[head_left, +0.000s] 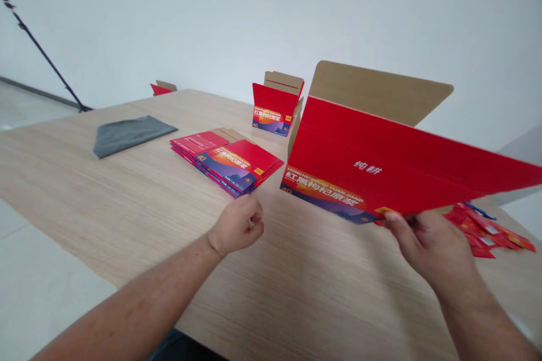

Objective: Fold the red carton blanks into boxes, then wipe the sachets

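Left hand: The left hand (pixel 239 224) hangs over the surface (pixel 271 299), fingers curled in and narrow with nothing seen between them, right by the near corner of the flat cartons; contact is unclear.
Right hand: The right hand (pixel 440 251) pinches a lower edge, thumb on the printed face and fingers behind, probably so the panels above stay free.
Carton in hand: The unfolded red carton (pixel 355 149) is tilted, its brown inner flap (pixel 375 90) raised and a red flap splayed toward the right, so the mouth seems left clear. Whether its base touches down cannot be told.
Packets: Red packets (pixel 486 234) lie loosely heaped beyond the right hand, likely there for easy reach.
Flat cartons: The flat carton stack (pixel 237 161) lies beyond the left hand, presumably flattened to save room.
Cloth: A folded grey cloth (pixel 131 134) lies well to the left, seemingly out of the way.
Standing carton: Another printed carton (pixel 273 104) stands upright farther back, top flaps raised.
Far edge: A partly hidden red carton (pixel 161 88) shows past the edge, near a black pole (pixel 46 59).
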Demonstrator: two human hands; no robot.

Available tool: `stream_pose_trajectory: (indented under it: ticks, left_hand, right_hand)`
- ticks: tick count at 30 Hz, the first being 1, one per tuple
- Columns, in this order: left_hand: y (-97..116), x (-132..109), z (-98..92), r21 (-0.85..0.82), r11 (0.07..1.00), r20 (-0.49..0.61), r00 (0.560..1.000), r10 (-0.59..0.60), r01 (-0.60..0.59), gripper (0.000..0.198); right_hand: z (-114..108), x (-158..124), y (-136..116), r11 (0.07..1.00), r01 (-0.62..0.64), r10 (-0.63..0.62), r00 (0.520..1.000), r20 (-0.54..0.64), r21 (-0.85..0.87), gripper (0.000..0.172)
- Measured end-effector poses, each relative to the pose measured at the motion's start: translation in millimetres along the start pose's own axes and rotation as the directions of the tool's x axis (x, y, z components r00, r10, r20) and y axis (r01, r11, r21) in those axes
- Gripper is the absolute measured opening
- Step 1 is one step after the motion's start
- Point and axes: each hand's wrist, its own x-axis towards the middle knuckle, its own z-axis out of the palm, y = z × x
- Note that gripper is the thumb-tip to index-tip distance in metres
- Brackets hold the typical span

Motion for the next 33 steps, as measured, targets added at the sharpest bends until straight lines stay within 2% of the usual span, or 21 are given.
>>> stream_pose_trajectory:
  ticks: [3,5,8,11,15,22,25,29,33]
  left_hand:
    - [-10.2,-3.0,19.0,-0.052,0.998,0.28,0.959,-0.03,0.046,0.017]
    - [-13.3,-3.5,26.4,-0.084,0.994,0.375,0.927,-0.028,0.064,0.015]
    - [-16.1,-3.2,30.3,-0.103,0.991,0.381,0.924,-0.04,0.085,0.012]
    - [-17.6,-3.1,30.6,-0.11,0.992,0.388,0.922,-0.008,0.055,0.012]
    - [-17.4,-2.6,30.2,-0.095,0.993,0.426,0.904,-0.019,0.066,0.012]
    - [-15.4,-1.0,28.8,-0.054,0.995,0.472,0.88,-0.048,0.084,0.013]
    - [-15.6,-1.8,29.5,-0.041,0.996,0.473,0.879,-0.053,0.082,0.013]
    - [-15.4,-2.8,29.9,-0.03,0.996,0.48,0.875,-0.058,0.082,0.014]
    - [-13.4,-0.6,27.4,-0.018,0.995,0.507,0.859,-0.075,0.098,0.014]
  right_hand:
    - [20.2,39.6,-11.1,0.999,-0.034,0.034,0.997,-0.063,0.009,0.041]
    - [35.4,63.6,-20.6,0.999,-0.001,0.005,0.997,-0.082,0.054,0.039]
    - [59.6,96.4,-36.4,0.99,0.045,-0.033,0.995,-0.094,0.134,0.035]
    - [85.4,126.7,-52.4,0.976,0.077,-0.063,0.995,-0.078,0.202,0.029]
    - [121.0,169.5,-72.7,0.966,0.105,-0.086,0.992,-0.092,0.236,0.027]
    - [182.9,249.8,-109.4,0.946,0.197,-0.176,0.979,-0.102,0.258,0.035]
    - [211.3,272.9,-123.0,0.94,0.187,-0.183,0.982,-0.043,0.286,0.037]
    - [245.5,294.4,-131.9,0.949,0.123,-0.133,0.991,0.015,0.291,0.038]
    - [264.2,316.6,-133.2,0.955,0.068,-0.082,0.996,0.039,0.289,0.041]
